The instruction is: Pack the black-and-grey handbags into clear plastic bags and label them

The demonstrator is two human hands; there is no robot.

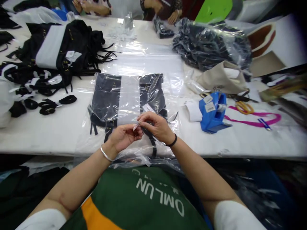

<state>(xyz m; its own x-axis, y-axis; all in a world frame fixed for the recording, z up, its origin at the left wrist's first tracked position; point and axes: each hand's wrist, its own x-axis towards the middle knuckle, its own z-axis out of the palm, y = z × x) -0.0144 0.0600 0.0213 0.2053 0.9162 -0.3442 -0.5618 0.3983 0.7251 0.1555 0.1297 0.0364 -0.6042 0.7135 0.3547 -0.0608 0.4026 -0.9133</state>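
Note:
A folded black and white garment (pixel 127 99) lies inside a clear plastic bag (pixel 168 105) on the white table (pixel 43 134), right in front of me. My left hand (pixel 124 137) and my right hand (pixel 157 126) meet over the bag's near end. Both pinch a small clear strip between their fingertips; it looks like a piece of tape. A black strap (pixel 151 140) runs under my right hand towards the table edge.
A blue tape dispenser (pixel 213 111) stands to the right, with orange scissors (pixel 244 107) and a pink lanyard (pixel 261 119) beyond. A pile of black and white garments (pixel 59 51) lies at left, loose black straps (pixel 50 107) below it. Bagged dark garments (pixel 208 44) at back right. Other people's hands (pixel 168 12) work at the far edge.

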